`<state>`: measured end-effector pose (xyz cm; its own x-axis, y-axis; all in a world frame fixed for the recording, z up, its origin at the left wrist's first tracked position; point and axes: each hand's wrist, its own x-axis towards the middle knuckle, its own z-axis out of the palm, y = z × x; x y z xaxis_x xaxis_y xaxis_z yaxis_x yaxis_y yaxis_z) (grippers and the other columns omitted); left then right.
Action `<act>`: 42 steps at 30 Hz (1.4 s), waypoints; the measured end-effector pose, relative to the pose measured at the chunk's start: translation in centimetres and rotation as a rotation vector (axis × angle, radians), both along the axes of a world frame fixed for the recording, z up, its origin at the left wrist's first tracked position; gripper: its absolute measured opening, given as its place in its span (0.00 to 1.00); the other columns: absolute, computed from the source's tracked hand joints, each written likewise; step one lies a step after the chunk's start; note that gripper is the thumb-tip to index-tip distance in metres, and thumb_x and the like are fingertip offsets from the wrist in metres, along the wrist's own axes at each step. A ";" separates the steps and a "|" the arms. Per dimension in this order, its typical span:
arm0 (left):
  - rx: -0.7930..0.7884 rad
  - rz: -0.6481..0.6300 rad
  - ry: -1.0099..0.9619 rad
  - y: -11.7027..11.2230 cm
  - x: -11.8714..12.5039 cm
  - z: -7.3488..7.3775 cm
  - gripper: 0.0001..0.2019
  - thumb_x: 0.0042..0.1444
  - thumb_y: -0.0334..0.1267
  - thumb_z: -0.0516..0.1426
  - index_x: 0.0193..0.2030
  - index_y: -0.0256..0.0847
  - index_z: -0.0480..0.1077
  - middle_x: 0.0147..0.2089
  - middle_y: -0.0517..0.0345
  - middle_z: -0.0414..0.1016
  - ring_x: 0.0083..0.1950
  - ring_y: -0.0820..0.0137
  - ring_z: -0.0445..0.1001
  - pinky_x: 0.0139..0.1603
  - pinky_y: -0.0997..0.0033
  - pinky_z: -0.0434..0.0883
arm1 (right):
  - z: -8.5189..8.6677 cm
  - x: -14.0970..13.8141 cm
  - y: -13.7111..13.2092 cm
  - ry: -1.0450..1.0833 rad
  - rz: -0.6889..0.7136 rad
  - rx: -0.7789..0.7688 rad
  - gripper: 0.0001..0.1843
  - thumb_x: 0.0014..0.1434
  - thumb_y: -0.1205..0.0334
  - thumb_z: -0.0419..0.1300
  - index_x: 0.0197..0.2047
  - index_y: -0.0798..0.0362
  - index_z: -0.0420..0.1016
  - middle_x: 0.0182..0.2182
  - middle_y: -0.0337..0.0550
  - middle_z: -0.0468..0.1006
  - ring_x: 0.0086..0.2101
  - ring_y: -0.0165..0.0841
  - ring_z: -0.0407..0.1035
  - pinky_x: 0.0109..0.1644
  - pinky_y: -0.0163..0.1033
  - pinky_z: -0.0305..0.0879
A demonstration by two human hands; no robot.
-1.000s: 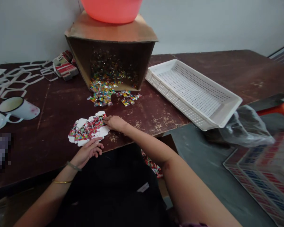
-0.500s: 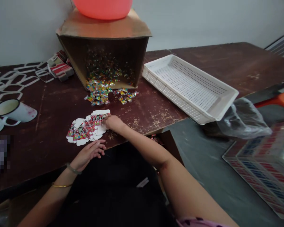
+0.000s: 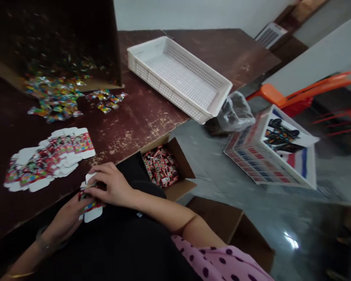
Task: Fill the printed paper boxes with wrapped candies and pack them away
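My left hand (image 3: 64,219) and my right hand (image 3: 113,185) are together at the table's front edge. Between them they grip a small printed candy carton (image 3: 93,215) with white flaps, apparently flat; my fingers cover much of it, and I cannot tell whether it is one or several. Just beyond, a fanned pile of flat printed cartons (image 3: 43,162) lies on the dark red table (image 3: 140,128). Wrapped colourful candies (image 3: 57,102) spill from a large cardboard box (image 3: 116,50) lying on its side behind the pile.
A white perforated tray (image 3: 178,72) stands right of the candy box. Below the table edge, an open cardboard box (image 3: 185,158) holds many small red printed packs (image 3: 161,166). Further right are a clear plastic bag (image 3: 236,111), a striped basket (image 3: 251,156) and an orange chair (image 3: 273,95).
My right hand has come back from the carton pile to my left hand, and both now hold a carton. The view has swung right, bringing the box of red packs into sight.
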<state>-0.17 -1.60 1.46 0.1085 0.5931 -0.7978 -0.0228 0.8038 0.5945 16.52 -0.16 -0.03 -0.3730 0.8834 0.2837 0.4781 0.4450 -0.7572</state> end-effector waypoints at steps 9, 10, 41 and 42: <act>0.160 -0.461 0.058 0.3 0.9 1.2 0.19 0.34 0.45 0.70 0.34 0.40 0.75 0.29 0.57 0.82 0.31 0.57 0.79 0.32 0.65 0.77 | 1.8 4.4 1.8 0.147 0.556 -0.329 0.06 0.59 0.65 0.63 0.39 0.59 0.77 0.55 0.47 0.68 0.57 0.30 0.63 0.58 0.26 0.56; 0.197 -0.472 0.134 0.5 1.0 1.0 0.18 0.34 0.45 0.70 0.31 0.40 0.74 0.27 0.57 0.81 0.29 0.59 0.78 0.30 0.66 0.76 | 1.8 4.5 1.7 0.155 0.499 -0.341 0.06 0.60 0.65 0.62 0.40 0.59 0.77 0.55 0.47 0.68 0.57 0.30 0.63 0.58 0.27 0.56; 0.167 -0.055 -0.116 -4.3 -1.8 0.5 0.18 0.51 0.39 0.61 0.50 0.45 0.69 0.37 0.58 0.79 0.40 0.63 0.77 0.41 0.67 0.72 | -0.2 0.4 -3.4 0.506 0.241 -0.910 0.10 0.55 0.60 0.64 0.40 0.53 0.82 0.36 0.42 0.75 0.33 0.27 0.69 0.39 0.34 0.67; 0.094 -0.018 -0.220 -4.2 -1.6 0.4 0.21 0.50 0.38 0.60 0.53 0.45 0.68 0.41 0.56 0.79 0.44 0.62 0.77 0.44 0.64 0.72 | 0.0 0.3 -3.4 0.462 0.258 -0.794 0.09 0.58 0.59 0.62 0.39 0.53 0.82 0.37 0.42 0.75 0.37 0.29 0.69 0.43 0.36 0.67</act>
